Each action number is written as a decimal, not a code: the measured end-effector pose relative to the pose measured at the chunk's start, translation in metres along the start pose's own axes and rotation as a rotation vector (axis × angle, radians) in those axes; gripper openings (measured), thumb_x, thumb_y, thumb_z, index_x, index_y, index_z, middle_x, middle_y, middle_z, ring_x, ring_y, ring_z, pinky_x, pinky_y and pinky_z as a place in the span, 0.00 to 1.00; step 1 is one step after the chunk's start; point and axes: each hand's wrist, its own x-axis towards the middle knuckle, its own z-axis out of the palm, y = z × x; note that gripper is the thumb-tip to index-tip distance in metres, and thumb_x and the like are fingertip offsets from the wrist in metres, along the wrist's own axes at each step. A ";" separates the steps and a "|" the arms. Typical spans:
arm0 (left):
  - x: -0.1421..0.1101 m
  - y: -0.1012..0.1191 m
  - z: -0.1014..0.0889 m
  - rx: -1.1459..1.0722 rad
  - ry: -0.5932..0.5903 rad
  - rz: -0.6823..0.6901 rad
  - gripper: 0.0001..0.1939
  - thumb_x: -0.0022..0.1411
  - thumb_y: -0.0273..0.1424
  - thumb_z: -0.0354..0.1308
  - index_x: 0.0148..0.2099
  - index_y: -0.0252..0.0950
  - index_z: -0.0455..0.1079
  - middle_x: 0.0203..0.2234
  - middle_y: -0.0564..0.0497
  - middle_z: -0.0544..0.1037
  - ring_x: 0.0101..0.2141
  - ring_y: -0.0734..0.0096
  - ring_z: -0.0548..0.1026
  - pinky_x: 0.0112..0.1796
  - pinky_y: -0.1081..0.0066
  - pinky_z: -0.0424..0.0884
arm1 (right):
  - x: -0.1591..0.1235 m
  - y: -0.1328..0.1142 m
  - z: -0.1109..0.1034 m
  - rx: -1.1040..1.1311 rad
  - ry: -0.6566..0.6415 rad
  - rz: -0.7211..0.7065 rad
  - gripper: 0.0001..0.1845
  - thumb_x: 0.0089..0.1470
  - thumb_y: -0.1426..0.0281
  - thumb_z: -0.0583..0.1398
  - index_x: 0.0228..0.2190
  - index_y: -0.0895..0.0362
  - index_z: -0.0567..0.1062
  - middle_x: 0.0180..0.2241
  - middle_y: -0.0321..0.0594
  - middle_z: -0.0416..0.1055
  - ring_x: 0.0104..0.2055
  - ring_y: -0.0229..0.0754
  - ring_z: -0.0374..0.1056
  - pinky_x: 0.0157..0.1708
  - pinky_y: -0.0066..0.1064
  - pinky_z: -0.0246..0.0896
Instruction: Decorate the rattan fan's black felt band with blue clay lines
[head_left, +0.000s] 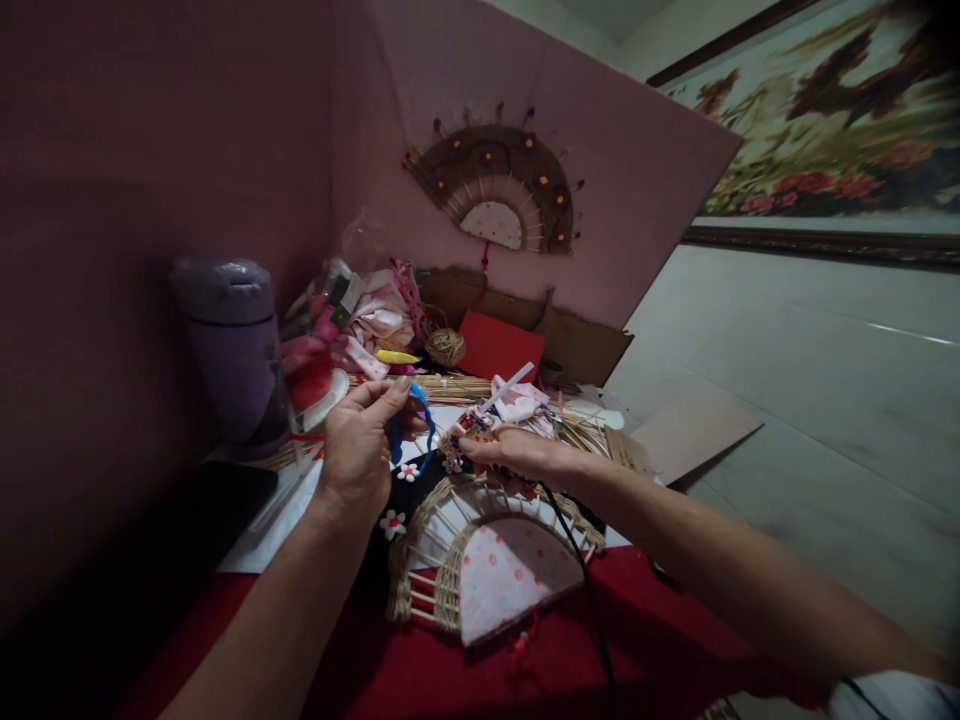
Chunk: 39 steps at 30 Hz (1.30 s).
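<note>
My left hand (361, 432) pinches a thin blue strip (430, 425), which hangs from the fingertips in a curved loop. My right hand (525, 455) is wrapped round a glue gun with a patterned body (471, 424). A translucent glue stick (511, 386) pokes out of it, and a black cord (574, 545) runs down from the hand. Below both hands lies a half-round woven fan (517, 565) with twine, thin sticks and a dotted cloth centre. White flowers with red middles (392, 524) sit on its black outer band. The right hand hides part of the gun.
A purple tumbler (236, 360) stands at the left, near a dark flat object (217, 510). Behind are a twine ball (445, 346), red card (499, 345), pink cloth (384, 310) and sticks. A finished brown fan (499, 160) hangs on the pink board (630, 200).
</note>
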 end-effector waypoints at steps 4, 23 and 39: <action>0.000 0.001 0.000 0.001 -0.001 -0.006 0.14 0.39 0.32 0.68 0.28 0.31 0.69 0.17 0.56 0.73 0.16 0.79 0.69 0.19 0.78 0.62 | 0.002 0.002 -0.001 -0.005 0.005 0.002 0.31 0.46 0.40 0.53 0.21 0.57 0.64 0.15 0.32 0.58 0.12 0.31 0.53 0.10 0.25 0.49; 0.001 0.002 0.000 -0.006 0.024 0.004 0.12 0.40 0.30 0.68 0.27 0.31 0.69 0.16 0.55 0.73 0.15 0.78 0.68 0.18 0.78 0.63 | -0.001 0.003 0.002 0.017 0.016 -0.036 0.27 0.52 0.47 0.54 0.21 0.58 0.62 0.14 0.31 0.56 0.11 0.29 0.52 0.08 0.24 0.49; 0.001 0.002 -0.001 0.005 0.019 0.004 0.12 0.41 0.29 0.66 0.28 0.30 0.69 0.16 0.55 0.73 0.15 0.79 0.68 0.17 0.79 0.65 | -0.003 0.007 0.002 0.120 0.009 -0.035 0.22 0.52 0.51 0.56 0.22 0.58 0.64 0.14 0.29 0.56 0.11 0.29 0.51 0.07 0.22 0.48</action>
